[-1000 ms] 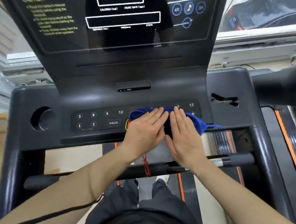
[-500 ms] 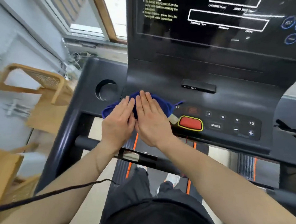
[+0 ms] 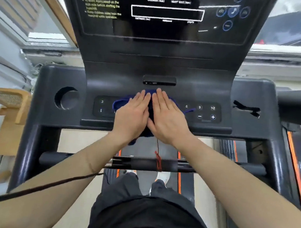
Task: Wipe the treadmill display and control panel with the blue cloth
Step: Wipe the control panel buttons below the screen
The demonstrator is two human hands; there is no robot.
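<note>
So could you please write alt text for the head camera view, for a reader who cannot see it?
Two bare hands, left hand and right hand, press flat side by side on a blue cloth in the middle of a dark treadmill control panel. The dark display rises above; a round cup holder sits at left.

Head camera looks steeply down, close over console (image 3: 245, 95).

Blue cloth (image 3: 122, 103), black control panel (image 3: 206, 112)
</note>
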